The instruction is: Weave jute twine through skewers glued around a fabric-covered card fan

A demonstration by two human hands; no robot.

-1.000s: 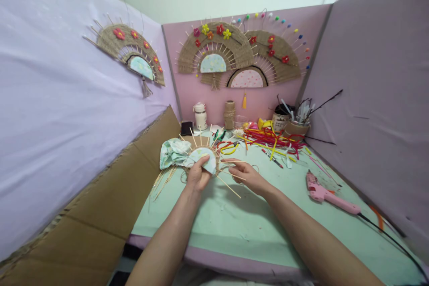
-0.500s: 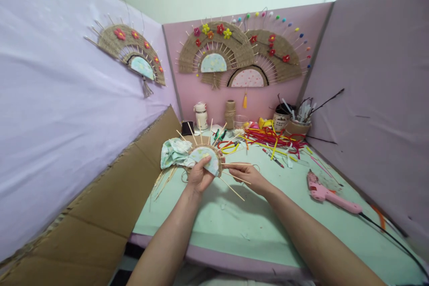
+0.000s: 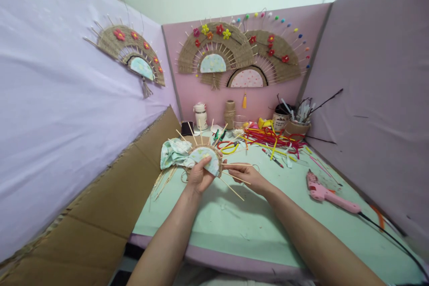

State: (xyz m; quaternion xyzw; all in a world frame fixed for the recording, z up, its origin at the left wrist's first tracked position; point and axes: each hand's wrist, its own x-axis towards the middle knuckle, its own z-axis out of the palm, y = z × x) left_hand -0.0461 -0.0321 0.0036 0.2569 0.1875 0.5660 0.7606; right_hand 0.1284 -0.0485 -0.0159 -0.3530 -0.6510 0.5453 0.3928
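My left hand [image 3: 200,175] grips a small half-round fan [image 3: 209,164] from below, its thumb flat on the pale blue patterned fabric. Thin wooden sticks [image 3: 232,188] radiate from the fan's curved edge, which is wrapped in brown twine [image 3: 220,161]. At the fan's right side my right hand [image 3: 248,177] is closed in a pinch among the sticks. A thin loop of twine shows just behind its fingers, though the fingertips' exact hold is partly hidden. Crumpled light green cloth [image 3: 174,153] lies left of the fan, with loose sticks [image 3: 166,182] below it.
A pink glue gun [image 3: 331,196] with a black cord rests at the right. Pliers [image 3: 229,146], red and yellow pipe cleaners [image 3: 278,138], a twine spool [image 3: 229,115] and a white bottle [image 3: 200,116] stand or lie behind. Cardboard [image 3: 110,192] borders the left; finished fans [image 3: 187,58] hang on the partitions.
Hardly anything differs. The camera view has shifted very slightly, while both hands keep the same hold at the fan.
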